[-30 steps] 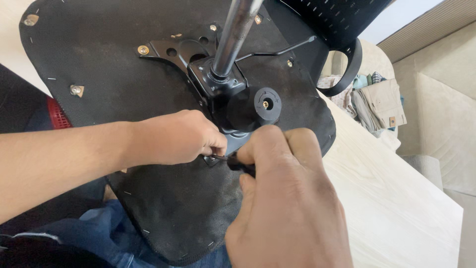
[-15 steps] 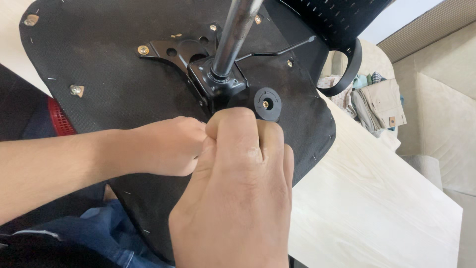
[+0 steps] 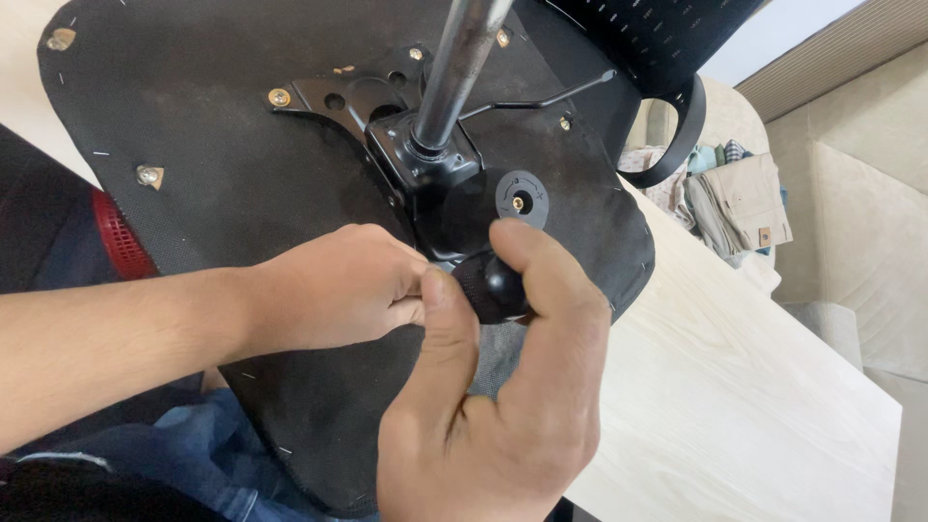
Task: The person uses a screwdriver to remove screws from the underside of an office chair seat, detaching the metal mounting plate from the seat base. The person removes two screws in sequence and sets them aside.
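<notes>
Screwdriver handle (image 3: 491,286), black and rounded, sits pinched between the thumb and curled fingers of the right hand (image 3: 493,406), near the middle of the upturned chair seat (image 3: 213,116). Left hand (image 3: 333,285) reaches in from the left, fingers closed at the tool's tip below the black mechanism (image 3: 425,164); what they pinch is hidden.

No packages, labels, signs or screens in view

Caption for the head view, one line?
Right hand grips a black screwdriver handle beside the left hand on an upturned chair seat.
</notes>
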